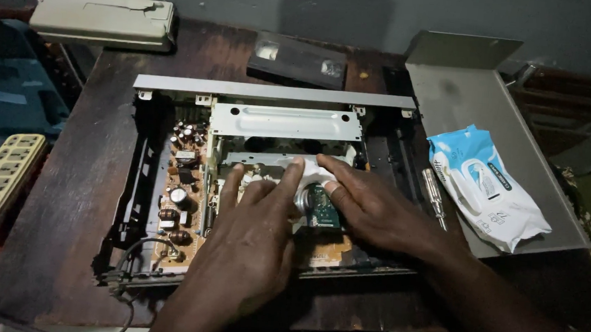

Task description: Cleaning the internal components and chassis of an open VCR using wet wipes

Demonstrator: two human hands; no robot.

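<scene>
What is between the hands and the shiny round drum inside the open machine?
A white wipe. Both the left hand and the right hand press it with their fingers onto the shiny round drum inside the open video player. Nothing else visible lies between them.

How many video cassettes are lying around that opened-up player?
1: a black video cassette lies on the table behind the opened player, near the wall. Another could be hidden inside, under the hands.

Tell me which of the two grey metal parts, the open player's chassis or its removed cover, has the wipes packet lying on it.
The removed cover, right of the player. The blue-and-white wipes packet rests on it; the chassis holds circuit boards and both hands.
</scene>
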